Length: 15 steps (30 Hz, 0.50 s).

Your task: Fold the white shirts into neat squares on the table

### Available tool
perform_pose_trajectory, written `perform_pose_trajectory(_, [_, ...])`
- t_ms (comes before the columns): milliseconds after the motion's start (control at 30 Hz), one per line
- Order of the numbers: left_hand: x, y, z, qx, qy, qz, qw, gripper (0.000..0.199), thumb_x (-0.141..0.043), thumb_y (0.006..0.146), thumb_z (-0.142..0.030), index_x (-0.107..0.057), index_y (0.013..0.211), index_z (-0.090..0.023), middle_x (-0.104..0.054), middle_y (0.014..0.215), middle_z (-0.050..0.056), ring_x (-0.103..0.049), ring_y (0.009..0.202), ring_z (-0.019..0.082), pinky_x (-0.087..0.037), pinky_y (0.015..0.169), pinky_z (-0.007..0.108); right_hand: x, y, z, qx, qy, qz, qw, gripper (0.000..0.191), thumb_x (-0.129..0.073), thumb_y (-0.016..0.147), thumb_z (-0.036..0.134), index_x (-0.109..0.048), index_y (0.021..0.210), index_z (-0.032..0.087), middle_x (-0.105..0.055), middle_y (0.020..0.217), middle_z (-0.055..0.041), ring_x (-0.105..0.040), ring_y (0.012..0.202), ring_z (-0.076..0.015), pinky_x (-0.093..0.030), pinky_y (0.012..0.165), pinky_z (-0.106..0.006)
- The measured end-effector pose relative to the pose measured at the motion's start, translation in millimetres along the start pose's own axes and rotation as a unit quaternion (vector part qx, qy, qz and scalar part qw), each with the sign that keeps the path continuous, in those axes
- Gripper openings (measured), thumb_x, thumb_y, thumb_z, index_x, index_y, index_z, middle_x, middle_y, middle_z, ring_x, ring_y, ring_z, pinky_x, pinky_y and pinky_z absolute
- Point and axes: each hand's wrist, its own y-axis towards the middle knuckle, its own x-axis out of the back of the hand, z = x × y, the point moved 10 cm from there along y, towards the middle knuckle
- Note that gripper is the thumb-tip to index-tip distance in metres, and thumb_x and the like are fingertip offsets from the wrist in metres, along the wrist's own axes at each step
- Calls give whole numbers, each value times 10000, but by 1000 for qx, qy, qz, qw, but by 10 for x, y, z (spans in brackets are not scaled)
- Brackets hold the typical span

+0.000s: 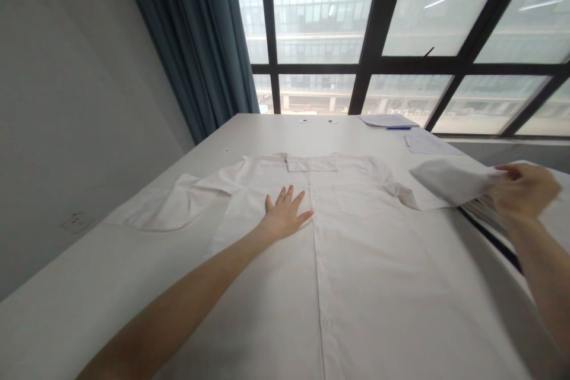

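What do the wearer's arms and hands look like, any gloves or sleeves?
Left hand: no glove or ring visible. Left forearm: no sleeve, watch or bracelet in view. Right hand: no glove; too blurred to rule out a ring. Right forearm: no sleeve or watch visible. No cables or markings seen.

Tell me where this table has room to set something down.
The table is bare beyond the shirt collar, left of the papers, up to two small round fittings. Another bare patch lies left of the left forearm, nearer than the flat sleeve. The right side is crowded: papers, pen, and the raised sleeve in the right hand.
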Motion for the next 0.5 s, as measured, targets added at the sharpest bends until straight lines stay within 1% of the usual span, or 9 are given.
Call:
perform_pose_trajectory(67, [31, -5, 36, 12, -47, 5, 999, 679, -267, 936, -635, -300, 1489, -244, -197, 1586, 136, -129, 1472, 311, -68, 1107, 664, 237, -26, 383, 63, 49, -47, 996, 342, -488, 639, 53, -749, 857, 92, -707, 816, -198, -637, 858, -284, -457, 755, -384])
perform_pose_trajectory(133, [109, -11, 65, 21, -128, -8, 991, 627, -236, 962, -583, -341, 1468, -228, -270, 1566, 121, -178, 1465, 277, -55, 1139, 610, 533, -135, 896, 134, 119, -74, 981, 313, -468, 686, 49, -720, 849, 138, -710, 907, -164, -634, 915, -263, -473, 814, -372])
perform_pose_trajectory(200, [217, -39, 63, 10, -258, -24, 966, 616, -207, 972, -553, -372, 1448, -199, -332, 1542, 115, -241, 1450, 239, -85, 1175, 516, 855, -354, 1461, 201, 187, -79, 958, 252, -458, 793, 84, -692, 836, 165, -697, 965, -140, -627, 965, -243, -476, 847, -371])
perform_pose_trajectory(233, [259, -67, 54, 1, -338, -20, 941, 631, -192, 971, -553, -371, 1447, -180, -351, 1532, 124, -279, 1436, 226, -123, 1182, 468, 1022, -519, 1751, 241, 229, -74, 940, 242, -451, 854, 113, -683, 831, 176, -691, 978, -129, -629, 965, -233, -482, 848, -369])
perform_pose_trajectory(267, [286, -108, 45, -5, -420, -4, 907, 655, -174, 969, -562, -353, 1455, -162, -359, 1525, 139, -319, 1418, 219, -174, 1177, 430, 1180, -731, 2046, 294, 280, -58, 912, 265, -426, 909, 132, -679, 849, 186, -685, 1008, -124, -632, 972, -224, -490, 845, -369])
perform_pose_trajectory(300, [296, -167, 36, -5, -499, 23, 866, 683, -152, 964, -581, -320, 1470, -155, -360, 1522, 154, -361, 1397, 221, -236, 1158, 413, 1329, -1013, 2352, 369, 332, -27, 867, 281, -412, 938, 140, -678, 864, 191, -681, 1020, -122, -638, 957, -223, -502, 829, -373])
perform_pose_trajectory(367, [273, -348, 14, 14, -627, 97, 773, 743, -115, 940, -646, -230, 1505, -177, -369, 1513, 174, -441, 1344, 254, -354, 1086, 444, 1492, -1644, 2824, 484, 355, 58, 798, 283, -416, 968, 166, -680, 905, 244, -697, 1035, -47, -654, 941, -171, -529, 823, -305])
perform_pose_trajectory(433, [250, -595, 16, 43, -706, 153, 690, 806, -130, 898, -727, -174, 1519, -215, -415, 1480, 183, -506, 1282, 301, -425, 1003, 500, 1615, -2315, 3080, 579, 372, 132, 714, 248, -444, 978, 210, -682, 921, 249, -707, 1048, -14, -652, 961, -150, -538, 834, -258])
perform_pose_trajectory(500, [230, -851, 89, 79, -745, 164, 641, 844, -217, 876, -758, -183, 1517, -211, -497, 1410, 188, -552, 1223, 316, -435, 980, 508, 1700, -2863, 3144, 638, 392, 184, 637, 250, -441, 988, 239, -676, 902, 238, -709, 1056, -3, -639, 1010, -146, -529, 881, -254])
